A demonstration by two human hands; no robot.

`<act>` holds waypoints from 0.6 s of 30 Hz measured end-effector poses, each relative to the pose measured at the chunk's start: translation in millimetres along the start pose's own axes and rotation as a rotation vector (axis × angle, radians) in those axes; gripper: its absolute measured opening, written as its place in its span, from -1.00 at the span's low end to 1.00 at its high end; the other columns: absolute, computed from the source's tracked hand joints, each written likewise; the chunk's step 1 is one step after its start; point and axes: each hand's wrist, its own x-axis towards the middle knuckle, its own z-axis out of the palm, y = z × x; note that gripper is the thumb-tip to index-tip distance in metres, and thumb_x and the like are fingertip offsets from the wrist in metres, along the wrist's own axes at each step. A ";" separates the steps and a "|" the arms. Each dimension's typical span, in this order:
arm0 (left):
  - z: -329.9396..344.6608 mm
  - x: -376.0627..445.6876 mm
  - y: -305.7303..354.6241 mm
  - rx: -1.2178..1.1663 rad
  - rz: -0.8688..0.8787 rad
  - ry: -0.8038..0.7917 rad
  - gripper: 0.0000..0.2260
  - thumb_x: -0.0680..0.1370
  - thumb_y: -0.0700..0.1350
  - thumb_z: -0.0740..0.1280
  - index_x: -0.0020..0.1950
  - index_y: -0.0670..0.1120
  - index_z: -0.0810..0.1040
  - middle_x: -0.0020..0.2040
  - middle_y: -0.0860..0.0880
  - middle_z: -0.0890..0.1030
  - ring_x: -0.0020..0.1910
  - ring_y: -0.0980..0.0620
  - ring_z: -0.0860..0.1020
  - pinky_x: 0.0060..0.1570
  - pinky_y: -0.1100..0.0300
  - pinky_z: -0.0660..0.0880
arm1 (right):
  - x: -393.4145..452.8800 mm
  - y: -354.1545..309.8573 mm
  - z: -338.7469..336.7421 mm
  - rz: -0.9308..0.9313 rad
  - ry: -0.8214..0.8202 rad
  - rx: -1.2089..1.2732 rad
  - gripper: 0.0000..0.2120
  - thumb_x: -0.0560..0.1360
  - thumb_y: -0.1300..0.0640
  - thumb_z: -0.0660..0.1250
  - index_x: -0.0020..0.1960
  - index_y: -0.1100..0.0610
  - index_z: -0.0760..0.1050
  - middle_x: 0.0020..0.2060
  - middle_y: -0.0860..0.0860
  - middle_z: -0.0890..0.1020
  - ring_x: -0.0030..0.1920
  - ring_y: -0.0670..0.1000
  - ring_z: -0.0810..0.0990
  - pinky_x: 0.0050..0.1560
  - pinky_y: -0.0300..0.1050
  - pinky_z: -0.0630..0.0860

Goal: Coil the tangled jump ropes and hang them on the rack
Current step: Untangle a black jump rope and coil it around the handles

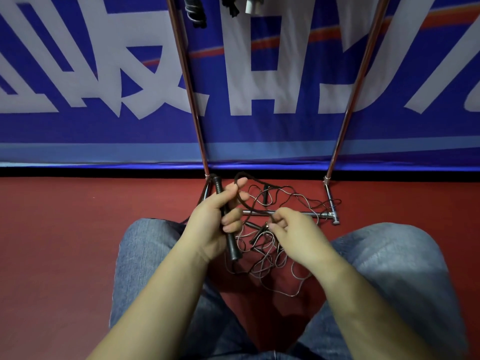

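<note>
My left hand (213, 219) grips the black handles (225, 219) of a jump rope, held upright above the floor. Its dark cord (240, 189) loops up over my left fingers and runs down to my right hand (293, 229), which pinches it between thumb and fingers. Under both hands a tangle of thin ropes (270, 253) lies on the red floor, between my knees and the foot of the rack. The metal rack (193, 100) stands right in front of me. Coiled ropes (194, 11) hang from its top, cut off by the frame's upper edge.
A blue banner (78, 74) with large white characters covers the wall behind the rack. The rack's base bar (298, 213) and right foot (333, 211) rest on the red floor (65, 229). My knees in jeans (145, 245) flank the tangle.
</note>
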 end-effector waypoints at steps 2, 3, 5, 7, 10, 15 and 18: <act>-3.0 1.6 -3.6 0.133 0.039 0.069 -0.82 0.59 -0.17 0.16 0.08 -0.10 0.54 -0.24 0.01 0.66 -0.66 0.23 0.17 -0.69 0.42 0.09 | -0.2 -1.0 -4.6 0.079 0.001 0.211 -0.89 0.55 0.18 0.25 -0.15 0.13 0.48 -0.28 0.06 0.62 -0.27 0.05 0.61 -0.16 -0.08 0.56; -3.7 1.4 -7.1 0.218 0.058 0.098 -0.82 0.59 -0.16 0.17 0.10 -0.09 0.55 -0.17 0.00 0.69 -0.65 0.22 0.16 -0.67 0.41 0.10 | -0.8 -3.9 -6.8 0.144 -0.005 0.416 -0.87 0.56 0.20 0.25 -0.17 0.16 0.46 -0.28 0.09 0.63 -0.32 0.02 0.62 -0.21 -0.10 0.59; -6.9 1.1 -17.6 0.378 0.073 0.125 -0.83 0.58 -0.15 0.22 0.09 -0.06 0.57 -0.08 0.00 0.70 -0.63 0.20 0.16 -0.64 0.38 0.11 | -1.9 -11.0 -12.3 0.281 -0.029 0.878 -0.89 0.55 0.24 0.27 -0.16 0.22 0.45 -0.29 0.10 0.62 -0.39 -0.04 0.64 -0.34 -0.20 0.61; -9.3 -0.8 -28.3 0.483 0.058 0.087 -0.85 0.56 -0.16 0.27 0.04 -0.04 0.61 -0.18 -0.02 0.67 -0.61 0.17 0.17 -0.62 0.35 0.10 | -2.1 -16.8 -18.0 0.379 -0.036 1.246 -0.92 0.53 0.28 0.27 -0.14 0.25 0.44 -0.32 0.11 0.65 -0.38 -0.04 0.67 -0.39 -0.24 0.59; -9.0 -6.0 -36.1 0.589 0.030 0.011 -0.88 0.54 -0.17 0.30 -0.04 -0.04 0.64 -0.48 0.05 0.46 -0.59 0.16 0.16 -0.56 0.30 0.08 | -2.9 -21.5 -24.7 0.429 -0.005 1.529 -0.95 0.52 0.29 0.26 -0.11 0.27 0.47 -0.36 0.10 0.67 -0.35 -0.03 0.68 -0.35 -0.26 0.60; -2.8 -7.0 -34.7 0.497 0.124 0.025 -0.84 0.56 -0.22 0.26 -0.08 -0.04 0.62 -0.39 0.02 0.57 -0.59 0.17 0.19 -0.56 0.32 0.06 | -4.4 -20.8 -29.3 0.314 0.002 1.407 -0.92 0.52 0.22 0.28 -0.08 0.24 0.51 -0.27 0.08 0.69 -0.25 -0.01 0.69 -0.22 -0.19 0.63; 0.3 -4.7 -29.2 0.421 0.170 0.089 -0.85 0.57 -0.20 0.24 0.02 -0.04 0.59 -0.39 0.02 0.48 -0.59 0.18 0.20 -0.58 0.35 0.08 | -7.8 -16.6 -22.3 0.176 -0.187 0.870 -0.78 0.48 0.20 0.35 0.12 0.12 0.50 -0.02 0.03 0.66 -0.03 -0.07 0.64 -0.04 -0.21 0.55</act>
